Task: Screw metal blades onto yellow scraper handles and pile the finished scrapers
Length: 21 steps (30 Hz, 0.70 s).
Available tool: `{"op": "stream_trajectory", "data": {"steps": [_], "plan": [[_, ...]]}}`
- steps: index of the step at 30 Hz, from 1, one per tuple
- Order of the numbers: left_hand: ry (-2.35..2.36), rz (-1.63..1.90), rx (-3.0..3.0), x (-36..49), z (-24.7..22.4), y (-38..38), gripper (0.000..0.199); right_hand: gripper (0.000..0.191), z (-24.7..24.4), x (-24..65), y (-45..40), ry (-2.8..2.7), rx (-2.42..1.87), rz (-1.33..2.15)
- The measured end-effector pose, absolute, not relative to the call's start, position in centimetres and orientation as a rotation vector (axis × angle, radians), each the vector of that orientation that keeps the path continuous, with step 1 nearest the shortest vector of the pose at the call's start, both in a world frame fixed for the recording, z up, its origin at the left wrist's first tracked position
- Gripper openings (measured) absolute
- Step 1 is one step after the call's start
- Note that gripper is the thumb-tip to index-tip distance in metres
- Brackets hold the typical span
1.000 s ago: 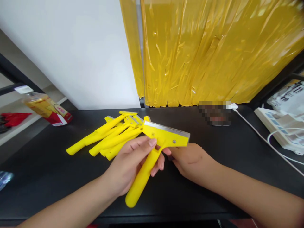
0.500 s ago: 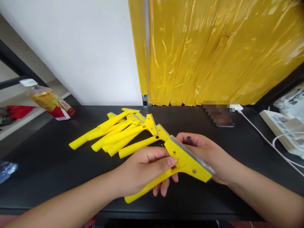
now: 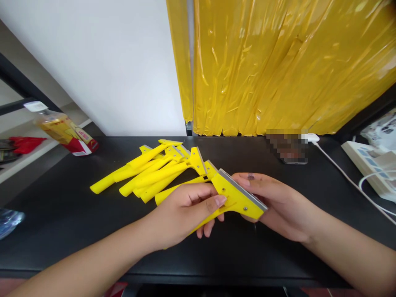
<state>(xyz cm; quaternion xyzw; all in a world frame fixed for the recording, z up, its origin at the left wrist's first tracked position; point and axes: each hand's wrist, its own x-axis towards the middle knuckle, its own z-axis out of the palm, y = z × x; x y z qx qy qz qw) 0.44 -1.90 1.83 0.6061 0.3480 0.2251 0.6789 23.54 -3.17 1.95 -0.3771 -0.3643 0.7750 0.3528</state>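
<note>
My left hand is wrapped around the handle of a yellow plastic scraper, and most of that handle is hidden by my palm. My right hand pinches the scraper's wide head, which has a metal blade edge along its far side and small rivets. The held scraper is over the black tabletop, with its head tilted toward my right. Just beyond my left hand lies a loose pile of several matching yellow scrapers, their handles pointing left.
Yellow plastic sheeting hangs behind the table beside a white wall. A bottle lies at the left, near a red item. At the right are a blurred object, a white cable and a power strip.
The held scraper has swung from handle-down to nearly sideways, with its blade now facing up and right. My right hand has taken the head from the far side, and the view has shifted slightly.
</note>
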Motion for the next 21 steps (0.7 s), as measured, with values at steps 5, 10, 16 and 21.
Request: {"op": "stream_trajectory", "data": {"steps": [5, 10, 16, 21], "plan": [[0.776, 0.623, 1.409, 0.5, 1.1, -2.2, 0.029, 0.032, 1.9, 23.9, -2.8, -1.0, -0.967, 1.969], [0.786, 0.665, 1.405, 0.7, 1.2, -2.5, 0.026, 0.038, 1.8, 23.9, -3.0, -1.051, -1.063, 1.879], [0.768, 0.64, 1.221, 0.8, 1.4, -1.6, 0.024, 0.038, 2.8, 25.6, -1.1, -1.499, -1.303, 1.504], [0.734, 0.629, 1.168, 0.3, 1.0, -1.2, 0.023, 0.031, 4.7, 33.3, 5.0, -1.842, -1.863, 0.164]]}}
